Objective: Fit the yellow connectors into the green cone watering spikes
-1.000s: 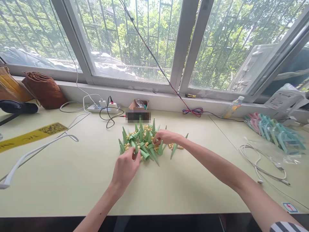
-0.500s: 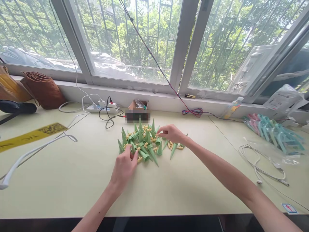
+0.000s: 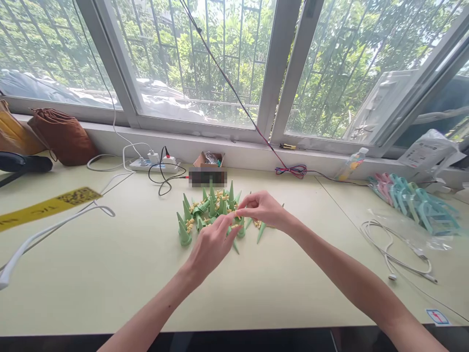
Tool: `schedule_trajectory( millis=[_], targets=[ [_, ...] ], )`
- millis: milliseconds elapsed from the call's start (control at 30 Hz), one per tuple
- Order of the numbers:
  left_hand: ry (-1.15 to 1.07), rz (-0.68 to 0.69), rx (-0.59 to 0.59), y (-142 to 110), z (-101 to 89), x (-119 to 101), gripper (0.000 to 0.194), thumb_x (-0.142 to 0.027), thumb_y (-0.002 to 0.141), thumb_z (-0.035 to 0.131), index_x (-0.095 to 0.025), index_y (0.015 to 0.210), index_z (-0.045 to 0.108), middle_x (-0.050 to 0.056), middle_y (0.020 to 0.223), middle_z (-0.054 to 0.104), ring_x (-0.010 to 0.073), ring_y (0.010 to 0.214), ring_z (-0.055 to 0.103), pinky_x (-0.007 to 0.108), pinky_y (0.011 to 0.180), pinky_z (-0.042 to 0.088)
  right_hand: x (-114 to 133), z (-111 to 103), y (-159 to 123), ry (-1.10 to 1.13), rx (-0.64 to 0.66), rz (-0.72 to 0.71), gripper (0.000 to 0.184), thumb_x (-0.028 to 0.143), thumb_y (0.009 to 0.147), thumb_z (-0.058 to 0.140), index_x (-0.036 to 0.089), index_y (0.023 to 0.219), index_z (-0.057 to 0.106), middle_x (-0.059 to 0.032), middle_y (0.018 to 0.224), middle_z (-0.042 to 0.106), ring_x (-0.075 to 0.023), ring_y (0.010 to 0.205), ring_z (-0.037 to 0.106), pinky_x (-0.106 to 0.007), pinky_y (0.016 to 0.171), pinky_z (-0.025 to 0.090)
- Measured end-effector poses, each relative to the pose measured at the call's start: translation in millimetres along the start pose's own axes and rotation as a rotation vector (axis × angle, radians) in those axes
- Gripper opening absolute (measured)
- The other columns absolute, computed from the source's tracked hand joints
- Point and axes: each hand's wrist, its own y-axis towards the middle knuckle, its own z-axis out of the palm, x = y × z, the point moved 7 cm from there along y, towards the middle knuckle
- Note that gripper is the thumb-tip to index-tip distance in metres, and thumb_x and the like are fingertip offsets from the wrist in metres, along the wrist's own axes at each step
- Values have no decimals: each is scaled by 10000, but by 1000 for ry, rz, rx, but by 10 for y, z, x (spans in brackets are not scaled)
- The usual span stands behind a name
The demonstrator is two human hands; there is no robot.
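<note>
A pile of green plastic cone-shaped spikes, mixed with small yellow valve-like pieces, covers the middle of the table. My left hand is over the front of the pile, fingers stretched towards the right and thumb held apart from them. Its fingertips meet those of my right hand. The thumb and fingers of my right hand are pinched above the pile's right side; whatever is between them is too small to make out. Beside that hand, a few more spikes lie on the table, partly covered by it.
Behind the pile are a small open cardboard box and a power strip with cables. On the right lie a white cable, bagged pastel plastic items and a bottle. A yellow tag hangs at left.
My left hand has moved right and away from the left of the pile, reaching my right fingertips. A spike at the pile's left front now shows fully. My right hand has barely moved.
</note>
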Motion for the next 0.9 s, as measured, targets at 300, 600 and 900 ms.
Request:
schedule_trajectory(
  millis=[300,600,900],
  targets=[
    [12,129,46,161,145,-160,171,-173,955,440,-157,842,567,-30,644,477,67,462,385,198,454,339,-81,3,-100,108,114,133,356,462,705,769,141,657,623,76,429,436,-45,398,323,-196,387,221],
    [-37,126,-2,151,273,-151,208,-86,861,414,-185,684,460,-32,607,395,84,475,329,219,451,312,-40,-138,145,-170,234,166,269,337,839,600,131,676,656,40,465,506,-50,389,342,-193,380,225],
    [-108,329,109,-227,444,-390,181,-70,824,431,-188,694,473,-46,567,441,84,444,296,247,424,227,-187,-297,1363,-803,170,104,126,106,758,674,115,843,767,-65,784,726,-113,684,620,-177,591,445]
  ],
)
